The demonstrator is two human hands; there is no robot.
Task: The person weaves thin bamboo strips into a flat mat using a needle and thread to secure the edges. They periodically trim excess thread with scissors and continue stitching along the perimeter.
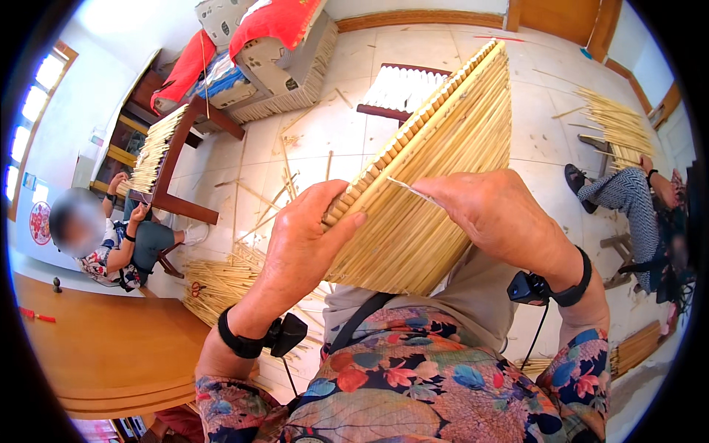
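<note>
Straw mat clenched in left grip; right grip pinches strip.

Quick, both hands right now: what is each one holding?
Left hand: closed on the edge of the woven straw mat, thumb on top.
Right hand: closed, pinching a thin pale strip against the mat.

Round red paper decoration on far-left wall; printed cartons top centre.

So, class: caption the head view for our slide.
Left hand grips a woven straw mat while right hand pinches a thin strip.
</note>
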